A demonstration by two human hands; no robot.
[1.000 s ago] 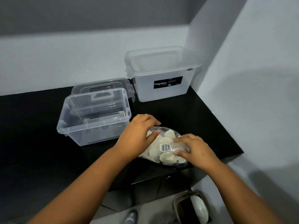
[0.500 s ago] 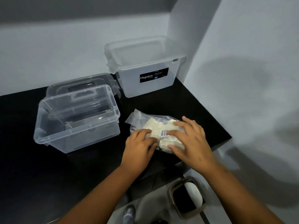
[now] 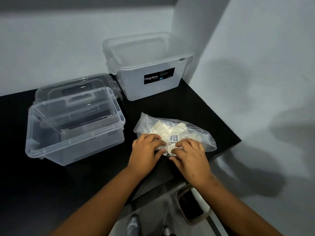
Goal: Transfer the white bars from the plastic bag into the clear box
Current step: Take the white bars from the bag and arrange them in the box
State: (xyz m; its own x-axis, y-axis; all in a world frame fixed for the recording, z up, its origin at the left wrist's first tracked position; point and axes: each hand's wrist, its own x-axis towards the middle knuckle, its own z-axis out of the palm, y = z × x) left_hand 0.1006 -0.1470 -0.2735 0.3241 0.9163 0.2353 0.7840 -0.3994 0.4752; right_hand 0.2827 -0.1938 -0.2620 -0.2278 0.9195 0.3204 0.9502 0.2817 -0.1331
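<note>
The crinkled plastic bag (image 3: 173,132) of pale, blocky white bars (image 3: 163,132) lies on the glossy black counter (image 3: 85,181), right of the open clear box (image 3: 75,126). Left hand (image 3: 146,150) and right hand (image 3: 189,155) pinch its near edge. A frosted lidded tub (image 3: 148,65) stands behind the bag.

Plastic bag (image 3: 172,132) of white bars (image 3: 163,132) gripped at its near edge by left hand (image 3: 144,150) and right hand (image 3: 189,155), laid on black counter (image 3: 51,184), open clear box (image 3: 75,126) set just left, lidded Megabox tub (image 3: 148,65) placed behind.
</note>
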